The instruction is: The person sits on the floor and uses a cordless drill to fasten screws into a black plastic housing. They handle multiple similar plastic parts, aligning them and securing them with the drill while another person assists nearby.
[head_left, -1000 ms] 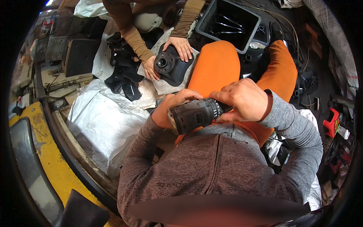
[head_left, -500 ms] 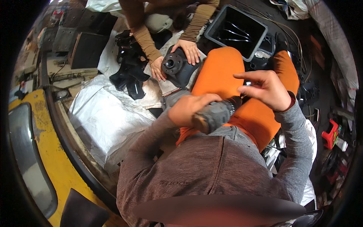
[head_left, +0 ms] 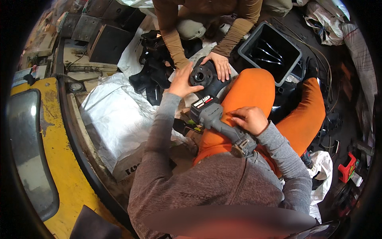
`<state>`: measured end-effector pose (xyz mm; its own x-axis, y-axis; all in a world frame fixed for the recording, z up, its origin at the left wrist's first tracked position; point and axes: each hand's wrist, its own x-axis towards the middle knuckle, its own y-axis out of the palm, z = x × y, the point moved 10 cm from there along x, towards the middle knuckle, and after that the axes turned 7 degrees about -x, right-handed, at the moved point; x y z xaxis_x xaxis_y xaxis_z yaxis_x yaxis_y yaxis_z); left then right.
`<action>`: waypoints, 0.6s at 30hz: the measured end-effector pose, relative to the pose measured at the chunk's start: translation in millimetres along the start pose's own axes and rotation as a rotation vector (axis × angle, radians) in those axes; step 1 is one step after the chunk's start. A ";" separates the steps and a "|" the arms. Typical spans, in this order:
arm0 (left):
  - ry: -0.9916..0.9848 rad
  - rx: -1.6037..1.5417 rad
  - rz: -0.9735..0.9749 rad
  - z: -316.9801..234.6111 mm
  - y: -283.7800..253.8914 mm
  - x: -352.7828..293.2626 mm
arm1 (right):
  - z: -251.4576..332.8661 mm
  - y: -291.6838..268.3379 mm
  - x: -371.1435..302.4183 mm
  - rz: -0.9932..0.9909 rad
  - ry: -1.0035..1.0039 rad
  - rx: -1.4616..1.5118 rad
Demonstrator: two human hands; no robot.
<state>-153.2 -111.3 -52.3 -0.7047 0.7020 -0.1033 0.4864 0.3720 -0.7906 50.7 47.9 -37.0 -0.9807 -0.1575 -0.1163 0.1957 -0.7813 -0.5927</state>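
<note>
Pretty cluttered workshop floor here, dark and grimy. A chipped yellow metal vehicle panel (head_left: 59, 167) curves along the left, with a crumpled white plastic sack (head_left: 115, 119) spread beside it. Upper right sits a grey rectangular plastic bin (head_left: 250, 51), and a small red tool (head_left: 347, 168) lies at the far right among cables.

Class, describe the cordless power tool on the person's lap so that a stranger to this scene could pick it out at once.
Start at the bright orange trousers mid-picture. Lying across the nearer thigh, under the right hand, is the grey power tool, its chuck toward the chest. Unlike the round black hub part beyond it, it is long, grey, with a red-labelled battery block.
</note>
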 end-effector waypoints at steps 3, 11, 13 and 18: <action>0.053 0.094 0.096 25.4 44.2 19.2 | -29.8 -3.4 2.4 0.019 0.227 0.422; 0.055 -0.030 -0.019 24.8 57.5 24.5 | -28.4 -14.9 42.4 -0.018 0.234 0.266; 0.049 -0.007 -0.036 25.5 57.5 23.5 | -22.9 -11.0 59.7 -0.015 0.215 0.188; -0.016 -0.004 -0.058 29.6 60.3 22.5 | -34.7 0.4 96.4 -0.055 0.167 -0.097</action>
<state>-155.1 -91.0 -120.2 -0.7399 0.6694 -0.0675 0.4469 0.4140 -0.7930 -43.8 53.4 -76.0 -0.9782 -0.0072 -0.2075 0.1484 -0.7230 -0.6747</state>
